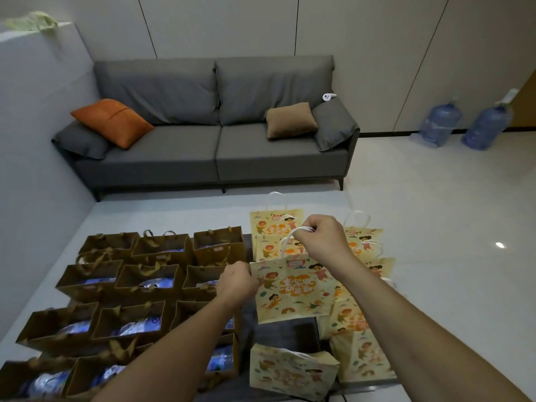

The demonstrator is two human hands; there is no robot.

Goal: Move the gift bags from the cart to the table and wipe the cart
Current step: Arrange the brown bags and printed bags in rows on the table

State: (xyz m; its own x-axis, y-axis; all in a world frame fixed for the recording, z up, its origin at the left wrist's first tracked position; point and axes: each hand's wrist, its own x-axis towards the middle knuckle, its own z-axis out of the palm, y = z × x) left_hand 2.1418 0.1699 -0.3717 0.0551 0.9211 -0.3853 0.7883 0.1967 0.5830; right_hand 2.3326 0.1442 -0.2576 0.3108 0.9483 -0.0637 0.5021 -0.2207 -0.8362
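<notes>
Sofa (214,134) beyond; right hand (322,236) grips yellow bag (293,291).

We see orange lettering in Chinese characters on a cloud shape at the middle of the yellow gift bag (293,288), but it is too blurred for us to read. Above that lettering, near the bag's top edge, sits a small red-framed label (295,262), its content illegible to us. The yellow bags around it carry similar orange lettering, equally unreadable.
</notes>
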